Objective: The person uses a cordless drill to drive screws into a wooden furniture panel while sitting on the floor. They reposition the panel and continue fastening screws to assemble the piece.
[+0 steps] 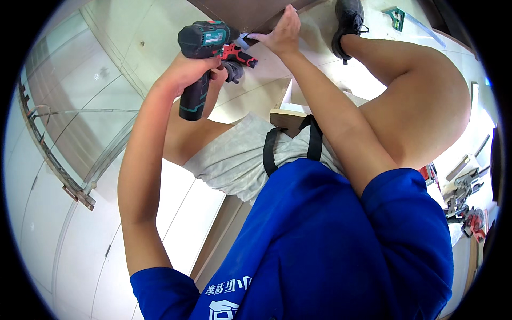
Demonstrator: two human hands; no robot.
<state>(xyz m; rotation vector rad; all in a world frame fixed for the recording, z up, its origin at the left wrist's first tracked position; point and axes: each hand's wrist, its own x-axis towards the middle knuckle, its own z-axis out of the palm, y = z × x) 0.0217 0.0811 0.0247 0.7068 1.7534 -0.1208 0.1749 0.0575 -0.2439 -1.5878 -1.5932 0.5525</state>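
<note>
My left hand (189,74) is wrapped round the grip of a black and teal cordless drill (205,40). Its nose points right, at the edge of a dark brown panel (240,13). Near the drill's tip is a small pale piece (244,39), too small to make out. My right hand (282,34) lies against the panel with fingers stretched out and the thumb reaching toward the drill's tip. Partly behind the drill, a red and black power tool (238,55) is close to my left shoe (233,72).
A green-handled tool (396,18), seemingly a handsaw, lies beyond my right shoe (349,21). An open box with a wooden edge (288,118) stands between my legs. Several tools (469,197) lie at the far right. A long worn strip (50,154) lies on the tiled floor at left.
</note>
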